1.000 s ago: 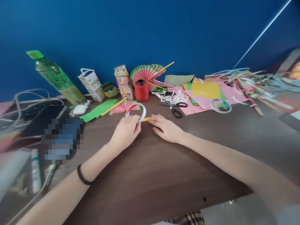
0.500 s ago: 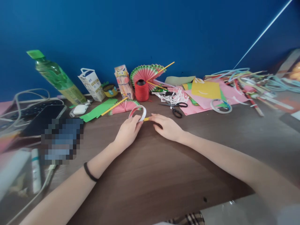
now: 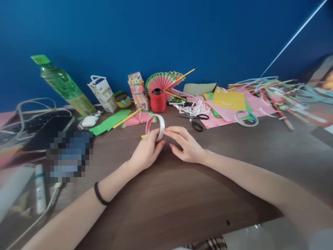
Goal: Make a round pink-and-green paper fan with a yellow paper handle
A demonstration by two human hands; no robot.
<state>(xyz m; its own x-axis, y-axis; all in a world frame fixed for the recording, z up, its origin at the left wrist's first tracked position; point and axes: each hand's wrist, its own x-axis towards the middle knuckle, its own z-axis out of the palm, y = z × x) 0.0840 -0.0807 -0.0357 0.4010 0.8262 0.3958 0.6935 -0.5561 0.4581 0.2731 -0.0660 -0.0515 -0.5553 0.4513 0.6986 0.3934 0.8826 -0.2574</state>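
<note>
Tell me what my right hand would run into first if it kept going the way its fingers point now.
The tape roll that the left hand holds upright: the right hand points left at it, fingertips right at its rim. Whether they touch is unclear.

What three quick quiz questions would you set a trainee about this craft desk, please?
1. Multiple choice: what does the left hand grip? A. a tape roll standing on edge; B. a pencil case; C. a glue gun.
2. True or false: the red thread spool stands upright, farther from the person than the tape roll.
3. Which wrist wears the dark band?
Key: 1 A. 2 True. 3 The left wrist.
</note>
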